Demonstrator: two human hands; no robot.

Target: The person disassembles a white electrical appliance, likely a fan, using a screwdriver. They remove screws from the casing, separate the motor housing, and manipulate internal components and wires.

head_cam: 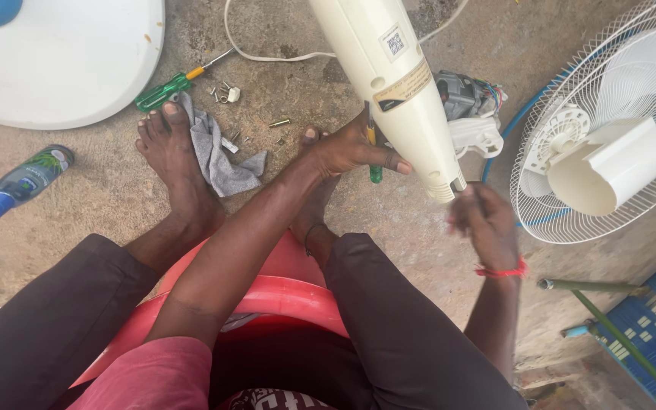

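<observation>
The left hand (351,148) is gripping a cream plastic fan column (389,83) near the middle of the frame, fingers wrapped around its side, and it is also pinching a green-handled screwdriver (374,163) against the column, the tool's handle poking down below the fingers. The column is running from the top centre of the frame down and to the right, its narrow lower end hanging above the concrete floor (115,197). The right hand (484,220) is sitting just beneath that lower end, blurred, so whether its fingers are closed on anything cannot be told; a red band (503,270) is circling its wrist. The person is sitting on a red plastic stool (282,292), bare feet resting on the floor. Beside the left foot (172,156) a grey rag (218,156) is lying, and just above it, in the upper left, another green screwdriver (165,89) and a scatter of small screws (225,93). A fan motor (468,99) is lying just right of the column, and a white fan cage (609,129) is filling the right edge. A white round base (70,68) is occupying the upper left corner, with a small bottle (24,182) lying below it.
</observation>
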